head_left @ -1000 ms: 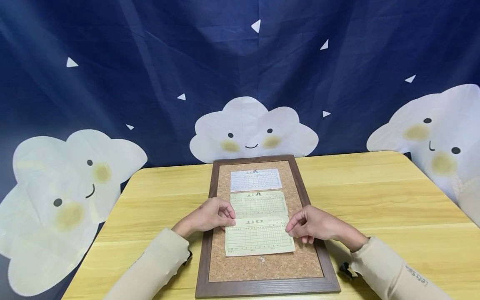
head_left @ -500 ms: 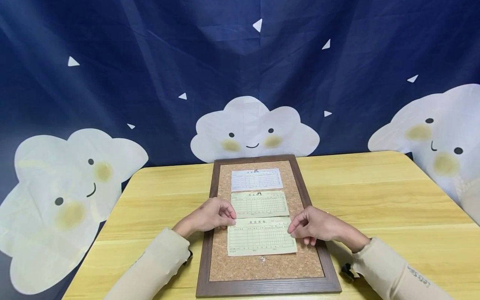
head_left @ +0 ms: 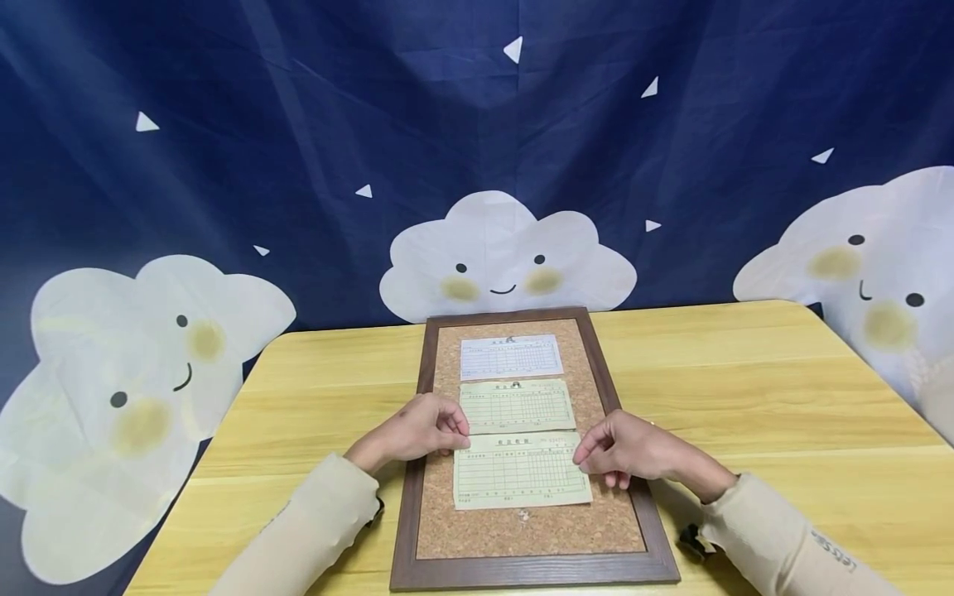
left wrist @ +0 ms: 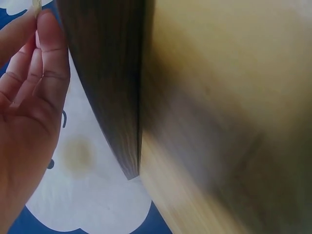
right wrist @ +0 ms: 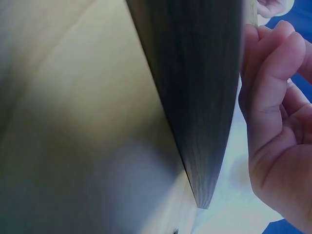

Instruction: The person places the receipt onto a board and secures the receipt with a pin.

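A cork board (head_left: 477, 530) in a dark wooden frame (head_left: 406, 513) lies on the yellow table (head_left: 745, 397). On it lie three printed slips in a column: a white one (head_left: 510, 358) at the far end, a yellowish one (head_left: 517, 406) in the middle, and a yellowish near slip (head_left: 522, 476). My left hand (head_left: 421, 430) pinches the near slip's top left corner. My right hand (head_left: 622, 451) pinches its right edge. The left wrist view shows my left hand's fingers (left wrist: 46, 63) beside the frame (left wrist: 107, 83). In the right wrist view my right hand's fingers (right wrist: 273, 83) lie against the frame (right wrist: 200, 97).
A dark blue cloth with white smiling clouds (head_left: 507, 257) hangs behind the table. The table's left edge (head_left: 216, 447) and right edge (head_left: 879, 389) drop off to the cloth. Both forearms wear beige sleeves (head_left: 775, 538).
The near slip and both hands have shifted very slightly to the right. Little else differs.
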Motion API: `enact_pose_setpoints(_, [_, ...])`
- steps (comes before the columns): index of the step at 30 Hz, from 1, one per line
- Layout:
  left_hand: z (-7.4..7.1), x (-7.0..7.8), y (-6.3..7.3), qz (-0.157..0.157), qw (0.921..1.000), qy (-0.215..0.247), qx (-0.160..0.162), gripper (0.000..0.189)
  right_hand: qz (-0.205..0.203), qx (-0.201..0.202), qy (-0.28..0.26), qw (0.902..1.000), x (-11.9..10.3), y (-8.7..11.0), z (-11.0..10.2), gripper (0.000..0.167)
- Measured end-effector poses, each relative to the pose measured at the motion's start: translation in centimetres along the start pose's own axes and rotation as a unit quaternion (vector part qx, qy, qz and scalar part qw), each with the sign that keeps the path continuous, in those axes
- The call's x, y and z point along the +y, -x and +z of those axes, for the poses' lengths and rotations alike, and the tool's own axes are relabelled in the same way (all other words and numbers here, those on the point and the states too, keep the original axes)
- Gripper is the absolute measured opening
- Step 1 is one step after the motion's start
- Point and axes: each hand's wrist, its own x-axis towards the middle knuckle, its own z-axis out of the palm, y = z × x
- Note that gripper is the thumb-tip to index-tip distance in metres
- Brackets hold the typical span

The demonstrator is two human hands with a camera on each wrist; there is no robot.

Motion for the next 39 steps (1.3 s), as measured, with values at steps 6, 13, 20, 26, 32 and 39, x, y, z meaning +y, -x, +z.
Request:
enact_pose_setpoints(6, [0.00, -0.16, 0.03, 0.002, 0.9998, -0.018, 0.005, 0.012, -0.002, -0.004, -0.011, 0.9999, 0.23, -0.11, 0.16, 0.010])
enact_pose_setpoints(13, [0.05, -0.24, 0.14, 0.010, 0.9993, -0.034, 0.010, 0.012, -0.006, -0.002, -0.010, 0.9999, 0.27, -0.31, 0.18, 0.014])
enact_pose_setpoints(20, [0.12, -0.15, 0.18, 0.010, 0.9991, -0.040, 0.008, 0.013, 0.000, 0.005, -0.011, 0.9999, 0.22, -0.39, 0.23, 0.016])
enact_pose_setpoints(26, [0.10, -0.14, 0.20, 0.005, 0.9992, -0.038, 0.009, 0.013, 0.002, 0.012, -0.014, 0.9998, 0.04, -0.50, 0.46, 0.015])
enact_pose_setpoints(32, [0.16, -0.11, 0.20, 0.000, 0.9996, -0.027, 0.010, 0.014, 0.009, 0.025, -0.023, 0.9994, 0.09, -0.54, 0.78, 0.015])
enact_pose_setpoints(39, [0.31, -0.01, 0.10, -0.005, 0.9988, -0.043, 0.024, 0.016, 0.014, 0.032, -0.024, 0.9991, 0.08, -0.55, 0.93, 0.016])
